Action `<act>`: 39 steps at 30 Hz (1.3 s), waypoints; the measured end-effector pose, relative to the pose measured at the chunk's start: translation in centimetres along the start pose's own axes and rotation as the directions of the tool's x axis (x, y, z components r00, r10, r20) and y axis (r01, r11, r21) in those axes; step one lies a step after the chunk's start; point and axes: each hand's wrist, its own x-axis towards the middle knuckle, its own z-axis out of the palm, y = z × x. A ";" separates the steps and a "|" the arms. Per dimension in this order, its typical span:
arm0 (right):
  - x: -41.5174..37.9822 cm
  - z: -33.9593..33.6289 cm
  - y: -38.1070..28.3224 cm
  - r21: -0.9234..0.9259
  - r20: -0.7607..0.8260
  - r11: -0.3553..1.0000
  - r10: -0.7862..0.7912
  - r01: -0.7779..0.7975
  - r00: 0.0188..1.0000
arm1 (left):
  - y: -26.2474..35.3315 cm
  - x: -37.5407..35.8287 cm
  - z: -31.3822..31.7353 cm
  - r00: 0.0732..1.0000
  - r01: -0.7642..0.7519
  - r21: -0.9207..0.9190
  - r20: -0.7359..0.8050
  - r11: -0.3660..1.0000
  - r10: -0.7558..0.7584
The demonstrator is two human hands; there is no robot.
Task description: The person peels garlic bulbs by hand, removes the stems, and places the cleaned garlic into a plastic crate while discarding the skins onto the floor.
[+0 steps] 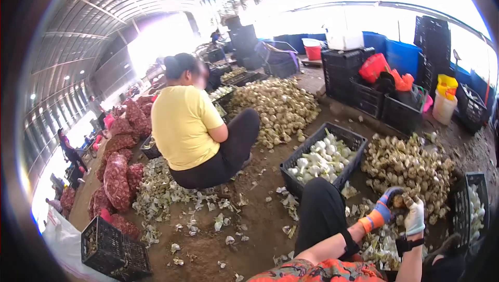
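My left hand (381,212), in a blue and orange glove, has its fingers closed around a brownish garlic bulb (398,201). Against the other side of that bulb is my right hand (415,216), in a whitish glove, its fingers bent; any tool in it is too small to make out. Just beyond both hands lies a heap of unpeeled garlic (410,170). A black crate (340,178) of cleaned white bulbs stands to the left of the heap. Another black crate (460,212) with white bulbs is at my right.
A co-worker in a yellow shirt (188,126) sits ahead on the left, near a larger garlic pile (275,107). Red mesh sacks (115,177) line the left side. Peeled skins (156,188) litter the dirt floor. Stacked black crates (343,71) and blue barrels (403,59) stand behind.
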 end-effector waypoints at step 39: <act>-2.1 -6.7 4.2 -0.504 -0.282 0.863 -0.199 0.031 0.938 | -4.4 0.0 1.7 0.814 0.567 -0.076 0.206 0.820 -0.543</act>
